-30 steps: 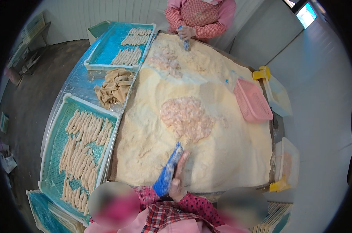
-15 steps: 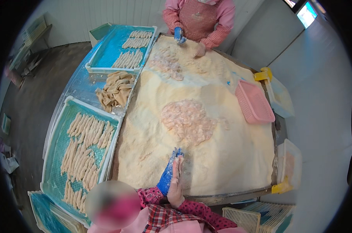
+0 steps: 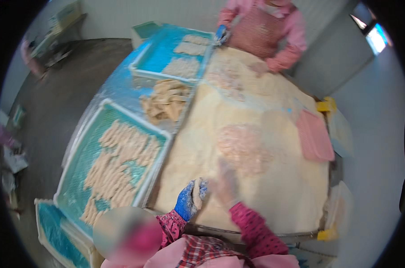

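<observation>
In its blue, powder-dusted glove, my left hand (image 3: 187, 201) is closed around a pale coated meat strip (image 3: 197, 194) at the near edge of the powder bed. My right hand (image 3: 226, 182), in a thin pale glove, is smeared by motion to the right of it, so its fingers do not show clearly. Just beyond the right hand, a heap of raw pink meat strips (image 3: 242, 145) lies on the bed of pale yellow powder (image 3: 274, 201). To the left, several coated strips (image 3: 117, 163) lie in rows in a white-rimmed tray (image 3: 68, 178) with a green mesh liner.
Behind that tray are a crumpled tan cloth (image 3: 166, 102) and a blue-lined tray (image 3: 155, 62) of strips. A pink basket (image 3: 315, 136) stands on the powder at the right. Across the table, a co-worker (image 3: 260, 33) in a checked apron has both hands near the powder.
My hands, pressed together before, have parted. The right has moved right and away; the left now shows a coated strip in its grip. The whole view has shifted.
</observation>
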{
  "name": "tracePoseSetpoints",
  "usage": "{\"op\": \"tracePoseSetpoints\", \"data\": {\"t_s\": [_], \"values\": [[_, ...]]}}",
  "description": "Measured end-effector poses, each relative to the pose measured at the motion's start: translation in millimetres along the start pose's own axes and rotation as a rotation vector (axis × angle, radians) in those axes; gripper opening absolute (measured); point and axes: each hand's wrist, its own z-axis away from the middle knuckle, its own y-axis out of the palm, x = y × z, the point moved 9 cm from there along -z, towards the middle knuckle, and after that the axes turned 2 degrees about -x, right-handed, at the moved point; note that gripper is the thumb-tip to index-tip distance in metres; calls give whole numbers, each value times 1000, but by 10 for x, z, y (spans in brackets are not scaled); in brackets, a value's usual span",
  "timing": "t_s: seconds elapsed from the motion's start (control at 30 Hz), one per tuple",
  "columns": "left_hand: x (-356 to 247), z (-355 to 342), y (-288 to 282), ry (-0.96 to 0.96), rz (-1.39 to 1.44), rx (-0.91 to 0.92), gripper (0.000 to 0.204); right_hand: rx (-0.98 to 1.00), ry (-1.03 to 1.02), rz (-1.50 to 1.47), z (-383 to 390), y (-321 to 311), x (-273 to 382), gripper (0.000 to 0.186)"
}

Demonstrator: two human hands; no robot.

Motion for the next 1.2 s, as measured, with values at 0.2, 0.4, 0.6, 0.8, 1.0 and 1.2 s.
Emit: {"op": "tracePoseSetpoints", "data": {"t_s": [0.2,0.4,0.6,0.8,1.0,1.2], "values": [[-889,610,-2043,208,1023,-381,36,-105,-281,422,-700,38,-623,21],[-1223,2969,-5003,75,-348,-905,57,-2,-212,276,-768,201,-734,19],[-1178,2817,-4776,318,-297,-1082,47,-32,363,-321,-527,-370,-1011,12],[-1519,1297,-2842,401,-610,-725,37,315,132,-390,370,-54,-888,49],[-556,-45,-626,274,-1118,-114,48,-12,91,-275,750,68,-417,49],[327,-178,897,450,-1216,433,47,-457,654,-209,1277,-508,-1978,30]]}}
